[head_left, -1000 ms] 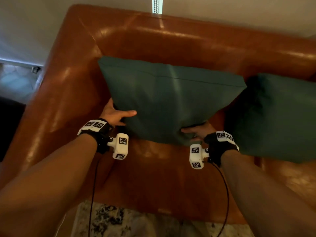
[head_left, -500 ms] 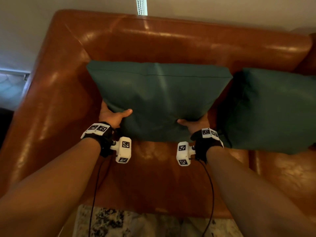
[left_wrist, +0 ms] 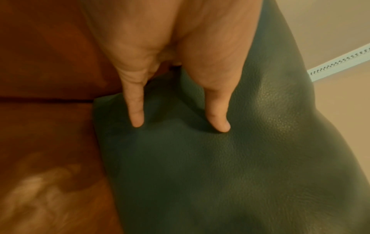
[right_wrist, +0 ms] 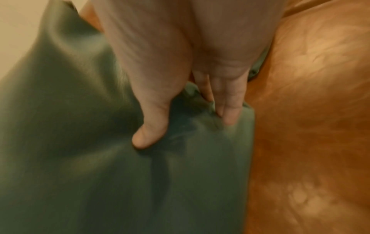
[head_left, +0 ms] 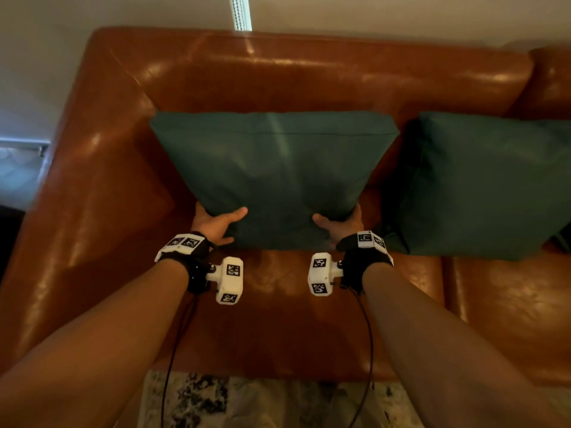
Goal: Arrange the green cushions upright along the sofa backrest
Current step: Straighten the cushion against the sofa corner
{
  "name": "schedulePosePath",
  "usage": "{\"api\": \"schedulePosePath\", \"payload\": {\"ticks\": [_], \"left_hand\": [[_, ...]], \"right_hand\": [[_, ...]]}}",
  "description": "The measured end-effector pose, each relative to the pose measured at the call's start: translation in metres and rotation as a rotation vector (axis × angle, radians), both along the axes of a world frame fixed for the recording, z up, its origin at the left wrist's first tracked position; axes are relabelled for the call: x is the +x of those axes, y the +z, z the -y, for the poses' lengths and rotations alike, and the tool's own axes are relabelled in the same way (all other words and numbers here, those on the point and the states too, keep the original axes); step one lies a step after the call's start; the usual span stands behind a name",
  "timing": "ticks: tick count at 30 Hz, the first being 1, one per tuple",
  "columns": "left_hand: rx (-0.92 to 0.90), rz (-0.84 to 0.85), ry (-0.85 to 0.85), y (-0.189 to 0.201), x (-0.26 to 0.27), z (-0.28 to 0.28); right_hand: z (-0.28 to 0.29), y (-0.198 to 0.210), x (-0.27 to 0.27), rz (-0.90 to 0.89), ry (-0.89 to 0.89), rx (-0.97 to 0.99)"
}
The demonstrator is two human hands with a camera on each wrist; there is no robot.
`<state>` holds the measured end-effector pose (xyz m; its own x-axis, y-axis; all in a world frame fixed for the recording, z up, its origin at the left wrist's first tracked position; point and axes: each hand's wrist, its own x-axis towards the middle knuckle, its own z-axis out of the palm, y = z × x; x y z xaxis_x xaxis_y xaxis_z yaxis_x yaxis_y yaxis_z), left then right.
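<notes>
A green cushion [head_left: 275, 168] stands upright in the left corner of the brown leather sofa, its top edge against the backrest [head_left: 309, 75]. My left hand [head_left: 217, 225] grips its lower left corner, thumb on the front face and fingers behind. In the left wrist view, the left hand [left_wrist: 180, 126] has a finger and the thumb pressed into the cushion [left_wrist: 220, 166]. My right hand [head_left: 336, 225] grips the lower right corner. The right wrist view shows the right hand [right_wrist: 184, 133] pinching the cushion [right_wrist: 100, 158] edge. A second green cushion [head_left: 482, 186] leans against the backrest to the right.
The sofa's left armrest [head_left: 83, 186] rises beside the held cushion. The seat [head_left: 278, 319] in front of the cushions is bare leather. A patterned rug [head_left: 278, 403] lies below the sofa front. A pale wall [head_left: 123, 13] stands behind the backrest.
Both hands have carried the cushion back and set it straighter and more square against the backrest. My two hands have come closer together along its lower edge.
</notes>
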<state>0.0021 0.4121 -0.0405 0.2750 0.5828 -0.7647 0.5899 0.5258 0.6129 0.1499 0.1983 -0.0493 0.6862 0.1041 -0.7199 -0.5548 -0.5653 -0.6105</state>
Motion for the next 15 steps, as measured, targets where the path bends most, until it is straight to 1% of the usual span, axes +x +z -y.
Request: {"api": "schedulePosePath", "payload": {"ticks": [2, 5, 7, 9, 12, 15], "left_hand": [[0.002, -0.047, -0.022, -0.002, -0.005, 0.001], [0.021, -0.142, -0.029, 0.002, -0.012, 0.014], [0.016, -0.206, -0.04, 0.005, -0.017, 0.035], [0.0, -0.259, -0.099, 0.005, -0.021, 0.063], [-0.054, -0.232, -0.214, 0.002, -0.012, 0.113], [-0.074, -0.163, -0.268, 0.001, 0.013, 0.162]], "right_hand": [[0.007, 0.005, 0.001, -0.042, 0.016, 0.024], [0.021, 0.011, 0.005, -0.033, 0.06, 0.04], [0.036, 0.016, 0.009, -0.04, 0.129, 0.014], [0.055, 0.021, 0.014, -0.086, 0.195, 0.002], [0.097, 0.027, 0.029, -0.124, 0.27, -0.017], [0.149, 0.026, 0.058, -0.135, 0.235, -0.015]]}}
